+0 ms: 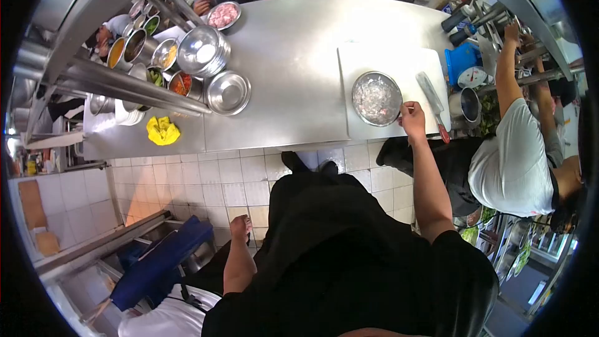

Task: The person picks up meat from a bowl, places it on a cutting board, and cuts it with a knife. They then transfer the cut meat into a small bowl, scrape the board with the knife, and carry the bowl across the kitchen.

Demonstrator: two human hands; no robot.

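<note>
My right hand (412, 120) is at the right rim of a round metal bowl (377, 98). Its fingers are pinched together, and a small pale tip shows at them; what they grip is too small to make out. Inside the bowl lie whitish, floury-looking pieces with some pink. Beneath it is a white cutting board (362, 130). A cleaver (430, 93) with a red handle lies on the board, right of my hand. Down by my left side, away from the table, hangs my left hand (240, 227) with its fingers curled in.
On the steel table (281, 75), stacked metal bowls (203, 50), a bowl of pink meat (223, 15) and a yellow cloth (163, 131) stand to the left. A blue container (463, 62) sits at the right. A co-worker (515, 156) stands close on my right; others are across the table.
</note>
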